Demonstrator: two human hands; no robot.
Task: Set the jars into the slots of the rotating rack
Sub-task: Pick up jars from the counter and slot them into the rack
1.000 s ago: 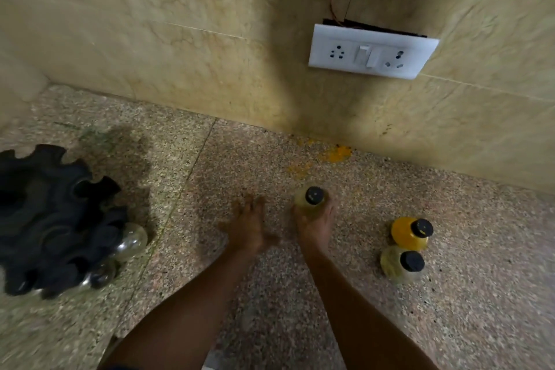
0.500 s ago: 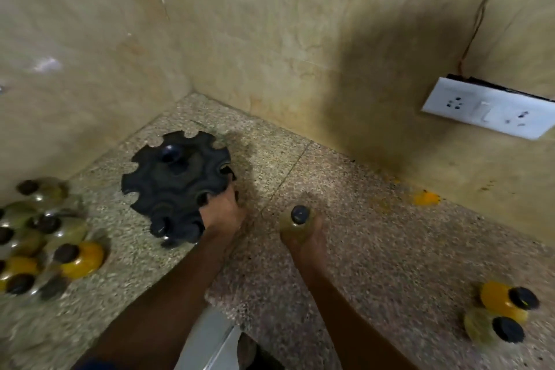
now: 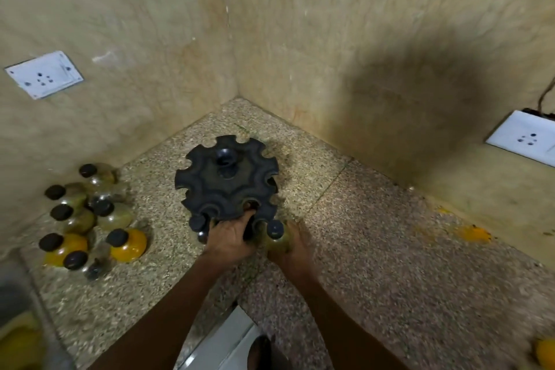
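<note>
The black rotating rack (image 3: 226,182) stands in the counter's corner, its notched slots around the rim. My left hand (image 3: 232,237) grips the rack's near lower edge. My right hand (image 3: 295,245) holds a small clear jar with a black cap (image 3: 275,230) upright, pressed against the rack's near right side. A couple of dark caps (image 3: 198,224) show in the lower tier, left of my left hand. Several more jars (image 3: 90,216), some clear and some with yellow contents, stand grouped on the counter at the left.
Tiled walls meet in a corner right behind the rack. White wall sockets sit at the left (image 3: 43,73) and at the right (image 3: 525,138). A yellow stain (image 3: 474,233) marks the counter at the right. A yellow jar (image 3: 545,354) pokes in at the bottom right edge.
The view has swung left. My right hand has carried the jar up to the rack's near side. My left hand has stayed on the rack's edge since half a second ago.
</note>
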